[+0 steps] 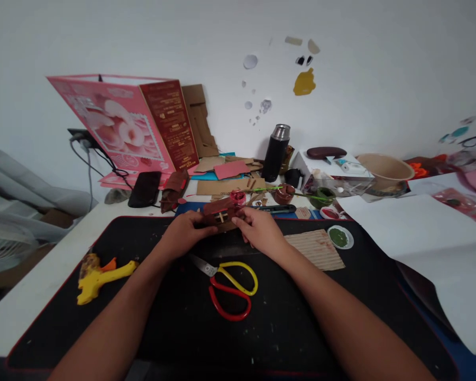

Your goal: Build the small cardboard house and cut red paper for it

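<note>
Between my two hands is a small reddish-brown painted cardboard piece (219, 210) with light strips showing in an opening on its front. My left hand (187, 233) is closed on its left end, the thumb along the lower edge. At the right end, my right hand (258, 226) pinches it between thumb and fingers. Just below the hands lie scissors (234, 288) with one yellow and one red handle, on a black mat (174, 328). A yellow hot glue gun (103, 276) rests left of my left forearm. Ridged cardboard (315, 248) lies right of my right hand.
Behind the hands stand open paint jars (283, 194), a black thermos (276, 153) and cardboard scraps (230, 185). At the left are a phone (145, 189) and a pink bag (122, 127). A green paint lid (340, 237), white paper (420, 233) and a beige bowl (386, 170) are at right.
</note>
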Available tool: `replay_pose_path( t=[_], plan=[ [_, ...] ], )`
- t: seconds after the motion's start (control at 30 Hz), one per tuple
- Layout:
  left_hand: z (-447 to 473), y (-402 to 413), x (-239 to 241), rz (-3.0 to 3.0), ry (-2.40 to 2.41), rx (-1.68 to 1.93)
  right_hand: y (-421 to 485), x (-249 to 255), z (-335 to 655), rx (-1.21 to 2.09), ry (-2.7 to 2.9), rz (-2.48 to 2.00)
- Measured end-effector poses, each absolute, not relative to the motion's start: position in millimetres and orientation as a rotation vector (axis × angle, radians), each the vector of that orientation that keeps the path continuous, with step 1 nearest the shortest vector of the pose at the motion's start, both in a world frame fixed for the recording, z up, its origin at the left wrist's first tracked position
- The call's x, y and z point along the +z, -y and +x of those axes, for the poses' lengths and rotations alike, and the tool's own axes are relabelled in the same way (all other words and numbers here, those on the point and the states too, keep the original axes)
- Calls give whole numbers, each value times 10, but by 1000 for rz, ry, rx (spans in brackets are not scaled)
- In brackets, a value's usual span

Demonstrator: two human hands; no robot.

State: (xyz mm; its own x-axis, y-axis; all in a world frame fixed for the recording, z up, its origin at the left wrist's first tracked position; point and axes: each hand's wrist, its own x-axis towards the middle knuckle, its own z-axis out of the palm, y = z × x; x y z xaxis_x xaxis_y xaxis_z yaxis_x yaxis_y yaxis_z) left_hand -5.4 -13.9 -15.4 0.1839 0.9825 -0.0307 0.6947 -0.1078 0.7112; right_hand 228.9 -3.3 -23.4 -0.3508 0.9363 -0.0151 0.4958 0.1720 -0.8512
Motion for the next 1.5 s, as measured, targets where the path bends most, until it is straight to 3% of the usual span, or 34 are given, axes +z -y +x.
replay_pose_path(
  t=[0.13, 0.27, 1.13, 1.5],
  plan=[
    [-35, 162, -141, 2176, -1539, 768, 17, -271, 2277, 1317, 1881, -1278],
    [-12, 158, -154, 2301, -1509, 663, -10, -345, 2259, 1507, 1808, -1266],
    [60, 171, -171, 2142, -1501, 468, 47, -345, 2233, 1157, 2112, -1321],
    [73, 160, -196, 2151, -1482, 549, 65, -391, 2171, 1396, 1935, -1295]
  ],
)
